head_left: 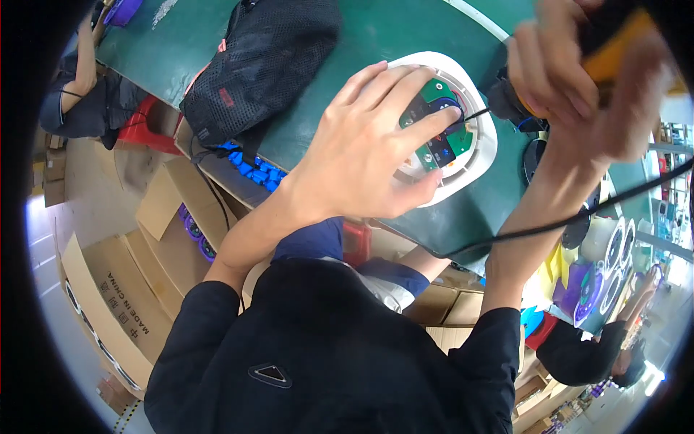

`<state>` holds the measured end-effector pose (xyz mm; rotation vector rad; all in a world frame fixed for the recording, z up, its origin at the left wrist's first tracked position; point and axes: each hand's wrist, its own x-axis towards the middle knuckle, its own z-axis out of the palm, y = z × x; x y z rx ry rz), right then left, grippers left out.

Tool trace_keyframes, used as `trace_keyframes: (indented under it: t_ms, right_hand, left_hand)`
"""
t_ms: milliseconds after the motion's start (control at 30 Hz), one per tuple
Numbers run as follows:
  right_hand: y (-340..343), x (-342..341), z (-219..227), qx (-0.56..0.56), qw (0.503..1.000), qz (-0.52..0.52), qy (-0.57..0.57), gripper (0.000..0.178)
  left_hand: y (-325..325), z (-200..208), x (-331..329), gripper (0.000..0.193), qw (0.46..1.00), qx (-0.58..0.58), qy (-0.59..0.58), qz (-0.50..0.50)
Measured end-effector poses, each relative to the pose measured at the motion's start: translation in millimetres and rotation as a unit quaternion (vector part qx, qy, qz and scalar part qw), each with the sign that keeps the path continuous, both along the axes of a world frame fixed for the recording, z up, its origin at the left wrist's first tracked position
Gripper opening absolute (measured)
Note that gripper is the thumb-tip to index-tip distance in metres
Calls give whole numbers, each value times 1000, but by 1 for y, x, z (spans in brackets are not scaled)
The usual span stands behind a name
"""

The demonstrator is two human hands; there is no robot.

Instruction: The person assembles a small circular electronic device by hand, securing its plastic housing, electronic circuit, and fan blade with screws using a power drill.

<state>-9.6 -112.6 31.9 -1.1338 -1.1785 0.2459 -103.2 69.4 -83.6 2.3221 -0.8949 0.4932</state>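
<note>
Head view: left hand spread over a part on a bench, right hand raised with a tool.
The left hand (367, 148) lies open-fingered across the white housing (487, 141) and its green circuit board (437, 90), on the green table (405, 29); the blurred right hand (580, 119) curls around a black-and-yellow tool (620, 49).

Casual rig note: my view's a wide fisheye on my head, tipped steeply down over my black shirt (340, 340) and the green tabletop's near edge (434, 235); left hand (365, 145) close, right hand (596, 119) closer.
</note>
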Motion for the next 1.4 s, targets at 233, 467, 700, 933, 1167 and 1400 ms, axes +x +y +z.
trace_keyframes:
  t_ms: [233,467,700,933,1167,1400]
  right_hand:
    - [25,-48,13,-56,884,-447,124,28]
    - [-35,-32,-1,208,823,-527,-35,23]
    - [-69,-42,22,178,886,-425,53,51]
    - [-34,-42,3,228,943,-118,213,50]
    - [6,-54,-8,203,952,-66,217,44]
    - [16,-47,-15,178,960,2,215,38]
  left_hand:
    - [-1,6,8,43,1000,-16,-14,6]
    - [-12,20,58,22,995,35,36,-85]
    - [29,13,71,71,959,27,84,-270]
    - [-15,8,-7,93,995,-25,60,69]
    - [-4,-7,-1,87,997,-41,61,-38]
    - [-6,-9,-4,84,996,-61,60,-26]
